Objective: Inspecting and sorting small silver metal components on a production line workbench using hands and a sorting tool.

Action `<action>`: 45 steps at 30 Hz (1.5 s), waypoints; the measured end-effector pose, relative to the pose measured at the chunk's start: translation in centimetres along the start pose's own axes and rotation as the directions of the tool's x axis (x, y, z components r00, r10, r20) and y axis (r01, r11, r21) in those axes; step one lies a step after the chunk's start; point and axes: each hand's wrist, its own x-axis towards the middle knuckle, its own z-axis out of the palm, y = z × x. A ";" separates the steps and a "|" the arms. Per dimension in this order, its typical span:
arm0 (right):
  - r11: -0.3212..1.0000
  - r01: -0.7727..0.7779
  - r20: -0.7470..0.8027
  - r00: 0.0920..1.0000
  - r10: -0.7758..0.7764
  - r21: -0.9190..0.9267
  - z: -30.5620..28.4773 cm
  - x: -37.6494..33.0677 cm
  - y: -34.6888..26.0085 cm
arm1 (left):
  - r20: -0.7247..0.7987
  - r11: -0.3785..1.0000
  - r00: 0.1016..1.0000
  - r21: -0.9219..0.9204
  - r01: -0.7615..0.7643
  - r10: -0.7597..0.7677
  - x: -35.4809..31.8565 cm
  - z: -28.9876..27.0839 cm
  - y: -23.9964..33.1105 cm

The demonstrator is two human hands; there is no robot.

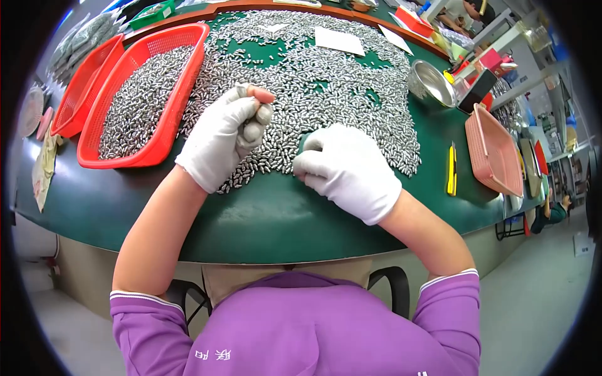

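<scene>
A broad layer of small silvery metal pieces [326, 94] covers much of the green table [282, 232]. My left hand [216, 141] is raised above the near left part of the layer, in a white glove with greyed fingers and one bare fingertip. Its fingers are curled in, and whatever lies inside them is hidden. At the near edge of the pieces, my right hand [351, 169], also white-gloved, rests low with fingers bent together; its fingertips face the pieces, and I cannot make out what they hold.
Left of my hands stands a red plastic basket [199, 69] filled with similar metal pieces, beside another red basket [78, 97]. White paper [338, 41] lies on the far pieces. At the right are a steel bowl [433, 84], a yellow utility knife [452, 169] and a pink basket [498, 153].
</scene>
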 end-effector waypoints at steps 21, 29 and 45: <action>0.343 -0.391 0.157 0.822 0.548 0.854 1.0 -1.1 -0.4 | 0.000 0.883 0.932 0.322 0.342 -0.362 -2.5 3.6 -0.1; 0.140 -0.309 0.211 0.856 0.472 0.941 1.0 -0.9 -0.2 | 0.006 0.855 0.909 0.342 0.390 -0.417 -2.4 3.7 -0.5; 0.864 -0.061 -0.314 0.917 0.247 0.500 1.3 -0.3 0.6 | 0.019 0.911 0.942 0.260 0.320 -0.336 -2.4 3.1 -0.8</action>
